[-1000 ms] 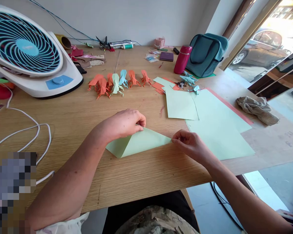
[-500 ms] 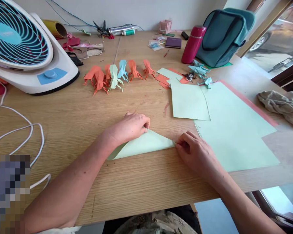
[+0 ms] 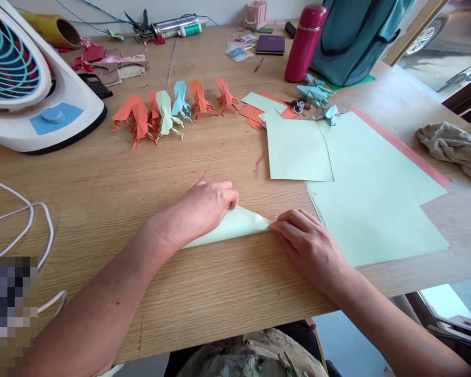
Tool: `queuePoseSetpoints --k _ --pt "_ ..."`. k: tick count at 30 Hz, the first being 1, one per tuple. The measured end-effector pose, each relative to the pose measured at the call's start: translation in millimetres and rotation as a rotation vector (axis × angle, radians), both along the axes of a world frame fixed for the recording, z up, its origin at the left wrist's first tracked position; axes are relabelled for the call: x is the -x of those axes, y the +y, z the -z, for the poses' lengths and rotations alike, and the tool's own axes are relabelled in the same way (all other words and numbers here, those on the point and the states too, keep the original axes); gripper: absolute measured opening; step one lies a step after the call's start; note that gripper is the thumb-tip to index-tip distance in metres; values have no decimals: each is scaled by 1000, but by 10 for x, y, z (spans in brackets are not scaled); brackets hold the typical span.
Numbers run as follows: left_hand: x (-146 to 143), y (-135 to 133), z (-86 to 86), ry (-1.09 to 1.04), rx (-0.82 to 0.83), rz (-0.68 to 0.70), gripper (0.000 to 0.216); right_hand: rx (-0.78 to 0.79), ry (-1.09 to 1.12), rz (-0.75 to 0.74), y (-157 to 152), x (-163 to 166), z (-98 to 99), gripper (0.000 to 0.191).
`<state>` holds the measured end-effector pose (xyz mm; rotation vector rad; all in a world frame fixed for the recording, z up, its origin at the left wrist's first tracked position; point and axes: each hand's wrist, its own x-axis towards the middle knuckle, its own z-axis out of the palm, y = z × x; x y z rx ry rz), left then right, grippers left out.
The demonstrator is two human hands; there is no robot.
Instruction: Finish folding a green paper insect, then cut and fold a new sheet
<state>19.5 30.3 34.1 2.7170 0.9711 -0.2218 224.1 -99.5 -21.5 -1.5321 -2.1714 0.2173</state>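
A pale green sheet of paper (image 3: 235, 225), folded over into a triangle, lies on the wooden table in front of me. My left hand (image 3: 208, 207) rests across its upper left part with curled fingers, gripping the paper near the top corner; it hides much of the left side. At the sharp right corner, my right hand (image 3: 304, 235) has its thumb and fingers pinched together on the tip. The fold runs along the edge nearest me.
Large pale green sheets (image 3: 377, 214) and a smaller square sheet (image 3: 300, 152) lie to the right. Behind stand several folded paper figures (image 3: 139, 120), a pink bottle (image 3: 306, 42) and a teal bag (image 3: 349, 47). A fan (image 3: 58, 118) and a white cable (image 3: 31, 204) occupy the left.
The loose left part of the folded paper now lies flatter under my left hand. My right hand stays at the right corner, its fingers closer together. The view has shifted slightly.
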Motion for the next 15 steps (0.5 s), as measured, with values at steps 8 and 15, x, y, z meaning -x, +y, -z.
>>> queuePoseSetpoints --k 8,15 --pt "-95 -688 46 13 -240 129 32 -1 -120 -74 -113 -79 10 23" --pt "-101 -929 414 59 -295 167 71 -22 -130 -93 -131 -89 25 23"
